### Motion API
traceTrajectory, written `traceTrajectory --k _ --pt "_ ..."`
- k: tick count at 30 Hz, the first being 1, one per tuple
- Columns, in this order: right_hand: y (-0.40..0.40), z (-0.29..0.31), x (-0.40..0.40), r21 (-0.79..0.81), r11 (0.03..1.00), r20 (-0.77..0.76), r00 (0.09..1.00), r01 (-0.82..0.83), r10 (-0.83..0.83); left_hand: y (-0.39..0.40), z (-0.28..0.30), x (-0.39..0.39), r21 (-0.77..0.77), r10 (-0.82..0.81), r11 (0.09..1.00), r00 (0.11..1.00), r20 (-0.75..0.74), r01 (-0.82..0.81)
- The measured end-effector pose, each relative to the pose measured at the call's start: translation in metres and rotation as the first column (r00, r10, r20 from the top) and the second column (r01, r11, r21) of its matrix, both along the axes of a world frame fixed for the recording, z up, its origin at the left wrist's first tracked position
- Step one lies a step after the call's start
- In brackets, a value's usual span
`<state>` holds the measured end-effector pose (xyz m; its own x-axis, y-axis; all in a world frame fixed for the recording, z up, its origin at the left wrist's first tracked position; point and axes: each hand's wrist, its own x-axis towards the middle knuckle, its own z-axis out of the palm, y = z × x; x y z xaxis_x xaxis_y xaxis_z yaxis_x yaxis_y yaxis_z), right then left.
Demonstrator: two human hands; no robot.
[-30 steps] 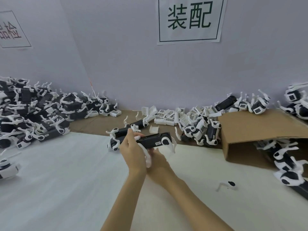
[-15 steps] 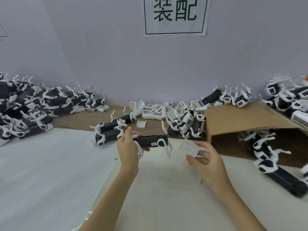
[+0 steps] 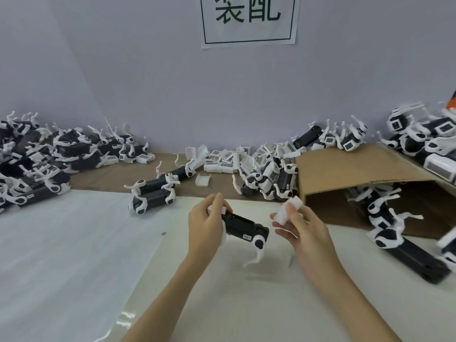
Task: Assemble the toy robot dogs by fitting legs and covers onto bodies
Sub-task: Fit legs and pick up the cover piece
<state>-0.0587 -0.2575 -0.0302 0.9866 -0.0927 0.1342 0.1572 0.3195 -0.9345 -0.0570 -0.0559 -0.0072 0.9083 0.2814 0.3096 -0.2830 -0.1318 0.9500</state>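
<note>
Frame centre: left hand wrapped closed around one end of black dog body, held above the table, one white leg dangling. Right hand just right of it, fingers pinching a white cover, not touching body.

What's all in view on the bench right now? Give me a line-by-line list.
Black toy dog body with white legs: one, held in left hand.
White plastic cover: one, in right hand.
Loose white covers: many, centre by the wall.
Assembled black-and-white dogs: large pile, far left; more far right.
Two black bodies with legs: centre-left.
Brown cardboard box: one, right.
Wall sign: one, white, green characters.
Left hand; right hand.
</note>
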Motion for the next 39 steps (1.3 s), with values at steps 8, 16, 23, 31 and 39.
traceTrajectory --k 8,16,23,31,39 --pt "0.027 -0.001 -0.025 -0.666 0.718 0.297 0.955 0.203 0.006 -0.005 -0.001 -0.004 0.142 -0.062 0.989 0.993 0.104 0.047" --pt "0.04 0.0 -0.036 -0.748 0.555 0.494 0.864 0.364 0.1 -0.011 -0.003 -0.006 0.187 -0.058 0.982 0.989 0.137 0.032" --pt "0.04 -0.004 -0.031 -0.84 0.315 0.508 0.844 0.441 0.174 -0.01 0.001 -0.004 0.097 -0.083 0.992 0.997 0.004 0.082" --pt "0.04 -0.006 -0.027 -0.801 0.35 0.552 0.826 0.486 0.116 -0.014 0.006 -0.008 0.066 -0.068 0.995 0.997 -0.047 0.071" --pt "0.044 -0.007 -0.029 -0.748 0.374 0.621 0.777 0.548 0.105 -0.017 0.007 -0.013 0.099 -0.083 0.992 0.996 0.012 0.082"
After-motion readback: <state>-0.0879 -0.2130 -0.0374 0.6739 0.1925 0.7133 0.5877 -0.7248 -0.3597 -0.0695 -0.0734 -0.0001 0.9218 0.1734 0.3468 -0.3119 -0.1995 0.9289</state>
